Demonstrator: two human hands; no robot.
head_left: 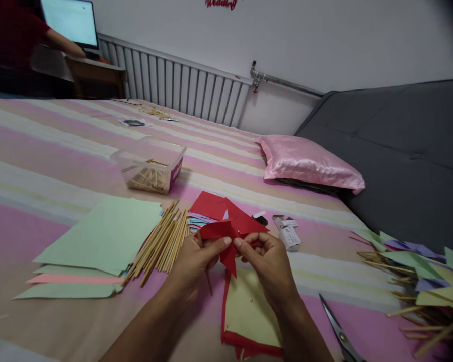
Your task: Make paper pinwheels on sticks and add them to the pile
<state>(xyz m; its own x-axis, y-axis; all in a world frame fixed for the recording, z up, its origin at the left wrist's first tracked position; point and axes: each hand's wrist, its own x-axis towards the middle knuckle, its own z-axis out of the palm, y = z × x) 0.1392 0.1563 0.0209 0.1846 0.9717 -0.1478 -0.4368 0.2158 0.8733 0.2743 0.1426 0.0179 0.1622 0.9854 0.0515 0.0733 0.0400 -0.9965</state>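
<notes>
My left hand [196, 264] and my right hand [266, 261] meet over the striped bedspread, both pinching a folded red paper shape [230, 234]. A thin wooden stick [208, 281] pokes out below my left hand. Under my wrists lies a stack of paper sheets with a pale yellow sheet [249, 311] on top and red edges showing. Just left of my left hand rests a bundle of wooden sticks [162, 244].
Green and pink paper sheets [101, 239] lie at left, a clear tub of sticks [151, 166] behind them. Scissors [340, 332] and finished paper pinwheels [419, 276] sit at right, a small white box [289, 234] ahead. A pink pillow [309, 163], grey sofa and another person at a desk are beyond.
</notes>
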